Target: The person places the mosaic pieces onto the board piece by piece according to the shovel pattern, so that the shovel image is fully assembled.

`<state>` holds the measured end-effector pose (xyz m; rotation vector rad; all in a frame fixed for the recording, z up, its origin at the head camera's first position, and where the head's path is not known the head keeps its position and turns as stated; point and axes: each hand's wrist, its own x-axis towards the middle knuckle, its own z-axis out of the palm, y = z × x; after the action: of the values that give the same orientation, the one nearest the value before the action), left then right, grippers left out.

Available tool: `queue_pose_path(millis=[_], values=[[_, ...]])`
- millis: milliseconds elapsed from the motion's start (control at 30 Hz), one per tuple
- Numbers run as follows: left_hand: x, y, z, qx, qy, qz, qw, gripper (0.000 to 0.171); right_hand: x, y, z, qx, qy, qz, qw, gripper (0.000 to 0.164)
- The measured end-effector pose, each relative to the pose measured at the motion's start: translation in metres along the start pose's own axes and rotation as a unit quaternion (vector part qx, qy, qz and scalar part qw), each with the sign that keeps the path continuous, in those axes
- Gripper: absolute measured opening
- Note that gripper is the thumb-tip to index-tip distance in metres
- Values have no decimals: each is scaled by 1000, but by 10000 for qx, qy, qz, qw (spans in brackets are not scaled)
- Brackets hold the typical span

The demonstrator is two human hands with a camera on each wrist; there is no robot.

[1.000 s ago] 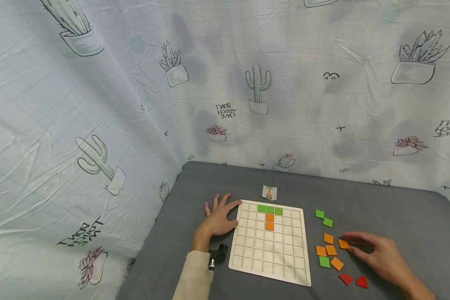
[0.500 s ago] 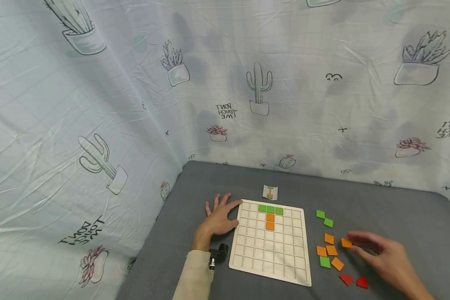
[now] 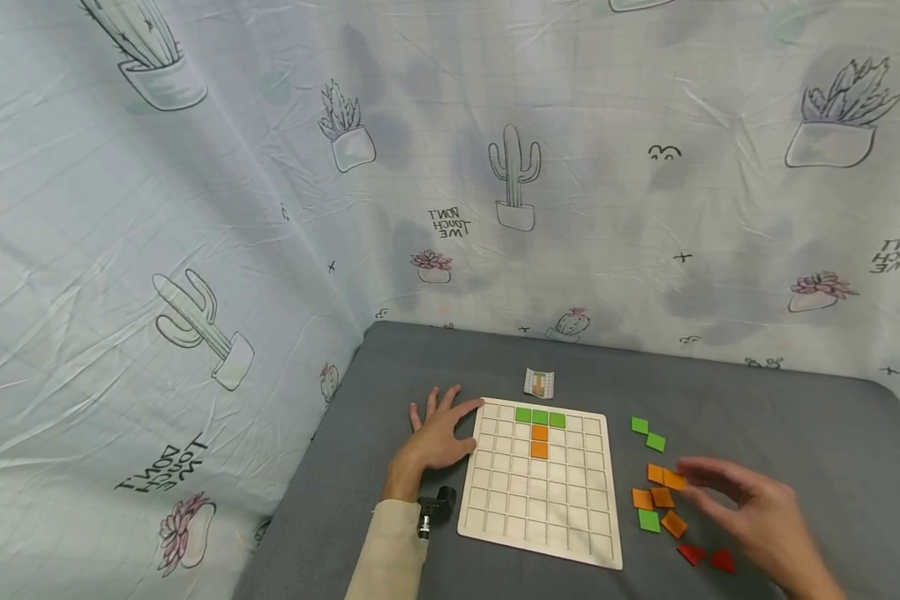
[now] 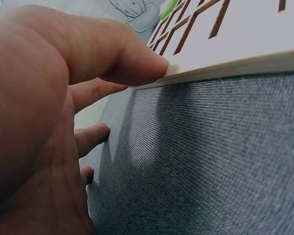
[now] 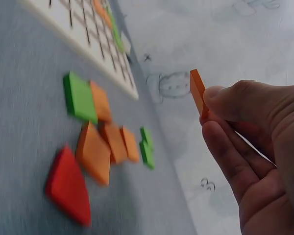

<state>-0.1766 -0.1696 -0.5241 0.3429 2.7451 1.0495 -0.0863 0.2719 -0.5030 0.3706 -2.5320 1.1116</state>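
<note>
My right hand (image 3: 746, 508) pinches an orange square tile (image 5: 198, 93) between thumb and fingers, raised above the table in the right wrist view. In the head view that tile overlaps the loose tiles to the right of the board. My left hand (image 3: 437, 437) lies at the left edge of the pale gridded board (image 3: 536, 508), thumb and index fingertip touching its rim and the other fingers spread on the table. Along the board's far row sit three green tiles (image 3: 540, 417). Two orange tiles (image 3: 540, 442) run down below the middle one.
Right of the board lie several loose orange tiles (image 3: 642, 498), a green tile (image 3: 648, 521), two more green tiles (image 3: 647, 433) farther back and two red pieces (image 3: 692, 555). A small printed card (image 3: 539, 383) rests beyond the board. A patterned curtain (image 3: 607, 208) hangs behind the grey table (image 3: 420, 350).
My right hand has moved left with the orange tile, from the right of the loose pile to over it. The left hand and the board's tiles stay as they were.
</note>
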Motion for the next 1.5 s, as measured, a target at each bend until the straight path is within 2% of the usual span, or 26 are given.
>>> queue_pose_path(millis=[367,600,733,967,1233,1500], values=[[2,1,0,-23,-30,25,10000,66,13,-24,20,254,-174,-211,9993,41],[3,0,0,-21,-15,33,10000,66,21,-35,36,715,-164,-443,9963,44],[2,1,0,-28,-4,30,10000,66,25,-41,44,786,-231,-409,9958,42],[2,1,0,11,-15,23,10000,66,30,-45,63,796,-477,-212,9955,37],[1,-1,1,32,7,26,10000,66,34,-50,85,1040,-461,-411,9927,38],[1,-1,1,22,-16,-5,10000,66,34,-52,104,1357,-655,-504,9873,38]])
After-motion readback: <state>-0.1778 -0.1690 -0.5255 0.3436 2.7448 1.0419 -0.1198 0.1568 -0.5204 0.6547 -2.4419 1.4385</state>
